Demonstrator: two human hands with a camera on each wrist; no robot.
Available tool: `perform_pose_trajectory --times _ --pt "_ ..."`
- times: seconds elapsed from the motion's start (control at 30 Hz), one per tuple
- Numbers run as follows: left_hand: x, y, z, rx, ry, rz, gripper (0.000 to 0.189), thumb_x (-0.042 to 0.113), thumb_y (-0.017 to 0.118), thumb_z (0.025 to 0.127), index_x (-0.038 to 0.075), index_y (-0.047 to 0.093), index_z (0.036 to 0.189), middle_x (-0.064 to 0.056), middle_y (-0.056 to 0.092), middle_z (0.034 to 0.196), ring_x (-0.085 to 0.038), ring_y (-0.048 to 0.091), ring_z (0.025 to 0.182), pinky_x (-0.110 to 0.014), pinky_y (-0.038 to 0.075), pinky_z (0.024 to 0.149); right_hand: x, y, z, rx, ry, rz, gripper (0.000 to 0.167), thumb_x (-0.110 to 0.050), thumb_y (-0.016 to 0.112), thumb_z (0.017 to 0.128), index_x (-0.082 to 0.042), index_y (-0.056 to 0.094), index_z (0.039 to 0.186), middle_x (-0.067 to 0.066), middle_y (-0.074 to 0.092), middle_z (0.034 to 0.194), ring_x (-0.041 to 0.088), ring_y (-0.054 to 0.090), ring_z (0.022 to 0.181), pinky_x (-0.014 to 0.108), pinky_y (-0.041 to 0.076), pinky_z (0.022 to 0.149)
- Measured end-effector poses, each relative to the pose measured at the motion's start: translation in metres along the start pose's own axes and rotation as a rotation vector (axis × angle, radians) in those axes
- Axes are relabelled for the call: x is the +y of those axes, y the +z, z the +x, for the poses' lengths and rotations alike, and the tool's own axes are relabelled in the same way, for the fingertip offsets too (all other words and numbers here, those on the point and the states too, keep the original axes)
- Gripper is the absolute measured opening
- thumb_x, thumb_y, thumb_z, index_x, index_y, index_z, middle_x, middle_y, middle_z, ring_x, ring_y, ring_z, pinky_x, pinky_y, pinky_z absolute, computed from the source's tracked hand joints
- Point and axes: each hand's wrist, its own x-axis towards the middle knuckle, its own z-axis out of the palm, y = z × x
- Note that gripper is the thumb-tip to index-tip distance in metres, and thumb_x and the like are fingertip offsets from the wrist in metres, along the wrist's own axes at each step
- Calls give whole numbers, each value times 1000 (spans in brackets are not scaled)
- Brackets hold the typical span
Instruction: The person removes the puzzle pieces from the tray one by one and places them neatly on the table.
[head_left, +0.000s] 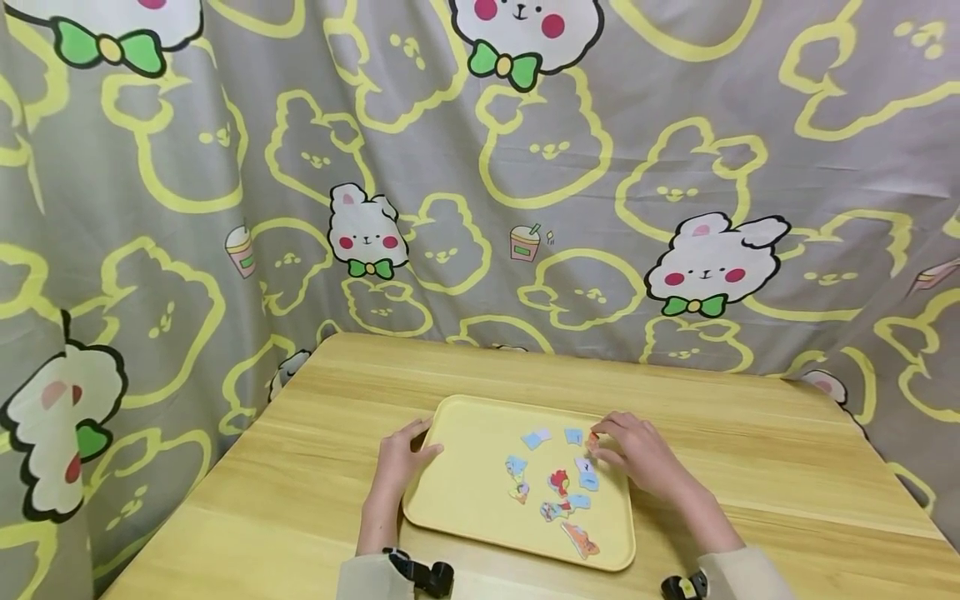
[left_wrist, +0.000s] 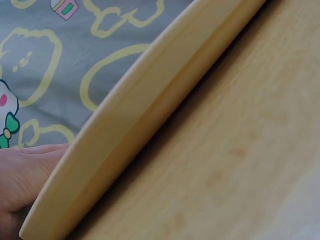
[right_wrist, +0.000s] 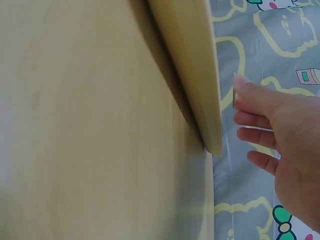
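Beige sleeves (head_left: 367, 579) are showing nearest the camera. Over the far right corner of the yellow tray (head_left: 465, 492), a small orange-red piece (head_left: 592, 442) is being pinched by my right grip (head_left: 641, 454). Other cut pieces (head_left: 581, 541) are lying scattered across the tray's middle and right. My left grip (head_left: 400, 457) is resting unclenched on its left rim. The table (head_left: 225, 517) is carrying the tray.

My tray (head_left: 472, 483) looked like smooth plastic, low sheen, and the little pieces (head_left: 581, 540) seemed to be printed card. Table (head_left: 780, 475) had a smooth woodgrain finish, curtain (head_left: 450, 158) was creased matt cloth, sleeves (head_left: 752, 573) plain matt fabric too.
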Motion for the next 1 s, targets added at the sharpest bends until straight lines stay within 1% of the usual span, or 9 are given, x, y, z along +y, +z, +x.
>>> perform_pose_trajectory --times 0.13,0.3,0.37,0.5,0.7,0.87,1.0 --pt "-1 1 0 -3 -15 -11 53 17 75 85 5 60 133 -26 53 141 -47 47 133 -58 42 110 -4 -2 -1 -6 38 92 28 -22 72 87 -7 70 111 3 68 108 25 62 105 38 46 82" --pt "-1 1 0 5 -20 -9 52 17 75 85 5 60 133 -25 53 141 -47 47 133 -58 41 111 -5 -1 -2 9 80 225 30 -22 70 89 -7 68 116 1 67 112 28 61 110 48 45 92" --pt "-1 1 0 6 -20 -7 52 17 76 85 5 60 133 -25 53 141 -46 47 133 -57 41 111 -4 0 -3 29 78 268 31 -20 69 89 -6 67 117 1 67 112 28 60 111 51 44 94" --pt "-1 2 0 0 -19 -3 52 17 75 85 5 60 133 -24 54 141 -46 47 133 -57 41 111 -3 0 -3 66 71 332 31 -18 69 90 -6 66 119 0 67 114 26 60 111 51 43 96" --pt "0 2 -1 -4 -17 6 52 17 75 85 4 60 133 -26 53 141 -47 46 133 -58 41 110 -2 -2 -3 76 91 359 31 -19 68 91 -7 66 120 -1 66 115 23 59 113 52 45 97" --pt "1 3 -2 1 -19 0 51 17 75 86 5 60 133 -26 53 140 -47 47 133 -58 41 110 1 -2 -6 65 105 353 32 -19 68 92 -7 66 121 -1 66 115 24 59 113 52 46 98" --pt "0 3 -2 -1 -20 -2 51 18 75 86 6 60 133 -25 53 141 -47 46 133 -58 40 111 5 -2 -8 72 108 348 31 -19 68 92 -6 66 120 0 66 115 25 59 112 53 46 97"
